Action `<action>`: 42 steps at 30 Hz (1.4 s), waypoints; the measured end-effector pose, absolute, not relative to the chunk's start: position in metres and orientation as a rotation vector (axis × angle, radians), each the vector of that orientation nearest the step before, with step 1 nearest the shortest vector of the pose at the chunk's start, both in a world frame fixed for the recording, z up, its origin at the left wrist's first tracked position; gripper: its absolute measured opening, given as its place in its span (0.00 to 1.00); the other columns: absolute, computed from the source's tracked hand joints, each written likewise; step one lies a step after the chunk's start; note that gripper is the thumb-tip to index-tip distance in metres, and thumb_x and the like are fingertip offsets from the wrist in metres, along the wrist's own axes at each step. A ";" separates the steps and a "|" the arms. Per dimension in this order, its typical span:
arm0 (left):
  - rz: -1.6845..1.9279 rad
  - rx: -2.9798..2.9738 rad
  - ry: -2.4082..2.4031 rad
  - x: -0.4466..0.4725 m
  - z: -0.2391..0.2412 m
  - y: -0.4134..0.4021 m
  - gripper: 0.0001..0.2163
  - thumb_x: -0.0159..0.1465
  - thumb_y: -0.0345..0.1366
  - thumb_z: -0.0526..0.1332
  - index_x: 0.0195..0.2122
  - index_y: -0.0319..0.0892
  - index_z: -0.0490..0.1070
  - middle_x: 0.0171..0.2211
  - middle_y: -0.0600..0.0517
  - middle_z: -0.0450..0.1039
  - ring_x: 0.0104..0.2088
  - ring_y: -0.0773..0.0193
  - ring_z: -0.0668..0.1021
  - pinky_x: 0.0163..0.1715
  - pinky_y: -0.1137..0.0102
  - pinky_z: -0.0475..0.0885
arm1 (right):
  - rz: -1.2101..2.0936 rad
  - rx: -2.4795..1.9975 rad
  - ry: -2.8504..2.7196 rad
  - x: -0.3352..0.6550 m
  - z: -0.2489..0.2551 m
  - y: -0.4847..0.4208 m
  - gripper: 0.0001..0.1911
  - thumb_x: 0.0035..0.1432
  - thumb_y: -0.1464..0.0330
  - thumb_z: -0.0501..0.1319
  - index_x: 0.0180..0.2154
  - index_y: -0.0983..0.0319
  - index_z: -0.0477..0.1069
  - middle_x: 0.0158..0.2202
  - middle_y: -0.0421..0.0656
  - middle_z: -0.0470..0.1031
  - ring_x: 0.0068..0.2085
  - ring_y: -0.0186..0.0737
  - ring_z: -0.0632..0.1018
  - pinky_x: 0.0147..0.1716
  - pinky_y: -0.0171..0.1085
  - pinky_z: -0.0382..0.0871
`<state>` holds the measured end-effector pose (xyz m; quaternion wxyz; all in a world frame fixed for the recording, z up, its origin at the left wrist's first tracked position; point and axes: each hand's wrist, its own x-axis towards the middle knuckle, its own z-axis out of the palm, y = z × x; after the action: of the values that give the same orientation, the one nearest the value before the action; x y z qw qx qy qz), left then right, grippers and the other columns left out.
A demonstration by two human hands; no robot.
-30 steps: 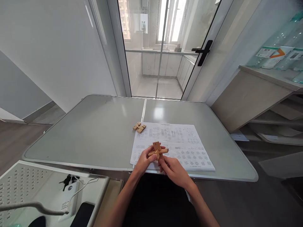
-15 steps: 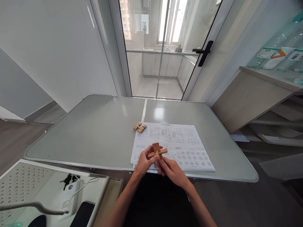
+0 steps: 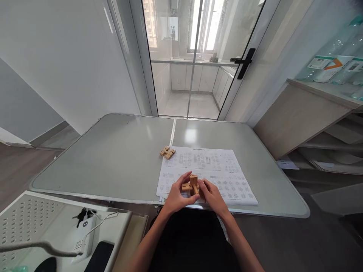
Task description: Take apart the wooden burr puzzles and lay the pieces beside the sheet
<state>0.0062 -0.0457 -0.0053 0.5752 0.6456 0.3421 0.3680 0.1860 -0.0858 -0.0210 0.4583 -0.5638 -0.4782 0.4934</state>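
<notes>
**Both hands close on a wooden puzzle**

The left hand [image 3: 176, 195] and right hand [image 3: 213, 195] curl their fingers narrowly around a wooden puzzle [image 3: 191, 185], gripping it from either side just above the instruction sheet [image 3: 227, 177] at the table's [image 3: 113, 158] near edge. Farther back, loose wooden pieces [image 3: 167, 152] lie beside the sheet's far-left corner.

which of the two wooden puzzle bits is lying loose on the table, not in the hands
The small wooden cluster by the top-left corner of the instruction sheet. It sits alone on the table, while the other wooden assembly is held between both hands.
</notes>
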 end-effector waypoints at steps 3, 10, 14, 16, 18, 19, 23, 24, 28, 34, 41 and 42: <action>0.866 1.532 0.785 0.006 -0.005 -0.046 0.39 0.56 0.36 0.75 0.69 0.49 0.64 0.62 0.43 0.73 0.63 0.45 0.74 0.64 0.52 0.69 | 1.321 -1.304 -1.118 0.187 -0.023 -0.085 0.29 0.64 0.38 0.56 0.29 0.56 0.60 0.21 0.34 0.60 0.23 0.35 0.63 0.24 0.36 0.59; 0.854 1.565 0.789 0.007 -0.006 -0.045 0.40 0.56 0.36 0.76 0.69 0.48 0.64 0.63 0.42 0.73 0.64 0.44 0.74 0.65 0.51 0.69 | 1.289 -1.356 -1.021 0.186 -0.033 -0.084 0.30 0.65 0.38 0.53 0.28 0.56 0.60 0.20 0.34 0.58 0.21 0.35 0.60 0.20 0.36 0.55; 0.833 1.545 0.756 0.008 -0.005 -0.044 0.39 0.56 0.35 0.76 0.69 0.48 0.64 0.65 0.41 0.71 0.64 0.44 0.73 0.64 0.50 0.70 | 1.116 -1.472 -1.087 0.183 -0.038 -0.083 0.32 0.67 0.38 0.49 0.28 0.58 0.65 0.23 0.39 0.66 0.25 0.39 0.65 0.24 0.38 0.59; 0.818 1.543 0.739 0.008 -0.003 -0.044 0.40 0.56 0.36 0.76 0.68 0.48 0.64 0.66 0.41 0.70 0.65 0.44 0.73 0.65 0.50 0.69 | 1.063 -1.486 -1.153 0.182 -0.037 -0.083 0.33 0.68 0.38 0.47 0.28 0.58 0.67 0.24 0.41 0.70 0.27 0.41 0.68 0.26 0.38 0.62; 0.808 1.547 0.729 0.009 -0.002 -0.045 0.40 0.55 0.37 0.77 0.68 0.49 0.64 0.66 0.42 0.70 0.65 0.44 0.73 0.66 0.51 0.68 | 1.041 -1.488 -1.195 0.182 -0.036 -0.083 0.34 0.68 0.39 0.45 0.28 0.58 0.68 0.25 0.42 0.71 0.28 0.42 0.69 0.28 0.38 0.63; 0.808 1.549 0.727 0.009 -0.002 -0.045 0.40 0.55 0.37 0.77 0.68 0.49 0.64 0.66 0.42 0.70 0.66 0.45 0.72 0.66 0.51 0.68 | 1.038 -1.489 -1.202 0.182 -0.035 -0.083 0.34 0.68 0.39 0.45 0.29 0.59 0.68 0.25 0.43 0.72 0.29 0.42 0.69 0.29 0.38 0.63; 0.821 1.576 0.735 0.009 -0.001 -0.046 0.40 0.56 0.37 0.77 0.68 0.51 0.64 0.65 0.44 0.71 0.66 0.45 0.72 0.65 0.51 0.69 | 1.045 -1.489 -1.170 0.181 -0.034 -0.084 0.33 0.69 0.40 0.46 0.30 0.59 0.69 0.27 0.42 0.72 0.29 0.42 0.69 0.31 0.39 0.63; 0.822 1.596 0.738 0.009 -0.001 -0.046 0.38 0.56 0.36 0.77 0.67 0.52 0.65 0.64 0.44 0.72 0.65 0.46 0.73 0.64 0.52 0.70 | 1.046 -1.484 -1.163 0.181 -0.035 -0.084 0.33 0.70 0.41 0.46 0.30 0.60 0.69 0.27 0.42 0.72 0.29 0.42 0.68 0.31 0.39 0.63; 0.858 1.690 0.720 0.008 -0.002 -0.045 0.27 0.57 0.36 0.75 0.58 0.49 0.75 0.65 0.45 0.71 0.62 0.46 0.75 0.62 0.54 0.72 | 1.012 -1.462 -1.159 0.181 -0.038 -0.084 0.32 0.70 0.42 0.48 0.30 0.60 0.71 0.26 0.42 0.73 0.29 0.41 0.69 0.30 0.38 0.64; 0.885 1.696 0.736 0.007 -0.006 -0.043 0.22 0.59 0.35 0.74 0.55 0.49 0.77 0.67 0.45 0.66 0.57 0.49 0.79 0.58 0.56 0.77 | 1.018 -1.428 -1.068 0.181 -0.043 -0.083 0.31 0.68 0.40 0.51 0.27 0.58 0.68 0.21 0.38 0.68 0.24 0.39 0.67 0.25 0.38 0.62; 0.923 1.549 0.698 0.008 -0.012 -0.044 0.11 0.63 0.37 0.72 0.47 0.45 0.81 0.71 0.45 0.58 0.38 0.65 0.84 0.47 0.60 0.84 | 1.110 -1.348 -0.947 0.179 -0.042 -0.083 0.29 0.68 0.40 0.53 0.29 0.57 0.63 0.19 0.34 0.63 0.20 0.35 0.64 0.20 0.36 0.58; 0.929 1.536 0.703 0.008 -0.013 -0.044 0.10 0.63 0.38 0.72 0.45 0.45 0.81 0.72 0.45 0.56 0.38 0.65 0.84 0.46 0.60 0.84 | 1.111 -1.338 -0.940 0.179 -0.041 -0.083 0.28 0.68 0.41 0.54 0.29 0.57 0.63 0.19 0.34 0.63 0.20 0.35 0.64 0.19 0.35 0.58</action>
<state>0.0082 -0.0444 -0.0126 0.5703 0.6544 0.2996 0.3960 0.1789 -0.0834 -0.0411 0.5499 -0.5653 -0.3971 0.4694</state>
